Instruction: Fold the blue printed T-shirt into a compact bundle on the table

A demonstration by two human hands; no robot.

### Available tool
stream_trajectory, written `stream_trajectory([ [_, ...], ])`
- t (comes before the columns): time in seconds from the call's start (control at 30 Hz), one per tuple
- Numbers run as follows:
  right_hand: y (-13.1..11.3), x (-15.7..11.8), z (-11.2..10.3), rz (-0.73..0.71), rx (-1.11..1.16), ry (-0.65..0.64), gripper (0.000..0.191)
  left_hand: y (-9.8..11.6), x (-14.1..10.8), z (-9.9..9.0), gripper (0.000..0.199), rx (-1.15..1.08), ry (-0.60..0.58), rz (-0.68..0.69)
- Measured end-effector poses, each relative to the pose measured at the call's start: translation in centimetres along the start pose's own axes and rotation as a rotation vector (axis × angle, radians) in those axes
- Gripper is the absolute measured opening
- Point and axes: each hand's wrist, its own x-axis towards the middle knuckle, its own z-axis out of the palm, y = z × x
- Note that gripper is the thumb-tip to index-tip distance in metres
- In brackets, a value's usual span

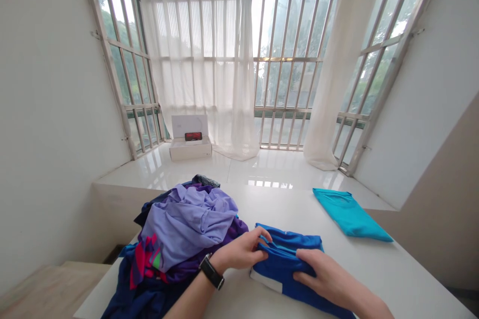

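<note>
A blue garment (288, 264) with a pale patch at its lower left lies folded on the white table in front of me. My left hand (245, 250) has its fingers and thumb closed on the garment's left end; a dark-banded watch is on that wrist. On the right side, my right hand (318, 271) pinches the upper layer near a fold. Between the two hands the fabric gapes slightly, showing a lighter blue inside. Just left of my left hand rises a heap of crumpled clothes (190, 219), with a lavender piece on top and purple, navy and pink ones below.
A folded turquoise garment (352, 214) lies at the table's right edge. Behind the white table (258, 199), a window ledge (239, 169) carries an open white box (190, 149) with a phone (193, 136) propped on it. White curtains (235, 124) hang before barred windows.
</note>
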Motion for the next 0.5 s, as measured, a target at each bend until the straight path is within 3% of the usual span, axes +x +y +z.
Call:
stream_trajectory([
  [0.13,0.5,-0.4,-0.4,0.041,-0.053,-0.012,0.017,0.2,0.0,0.0,0.040,0.108,0.023,-0.052],
  [0.37,0.4,-0.9,-0.8,0.118,0.036,-0.013,0.021,0.5,0.2,0.2,0.017,0.208,0.036,-0.125],
  [0.5,0.5,-2.8,-0.4,0.155,0.161,-0.047,0.016,0.4,-0.2,0.0,0.035,0.105,-0.080,-0.126],
])
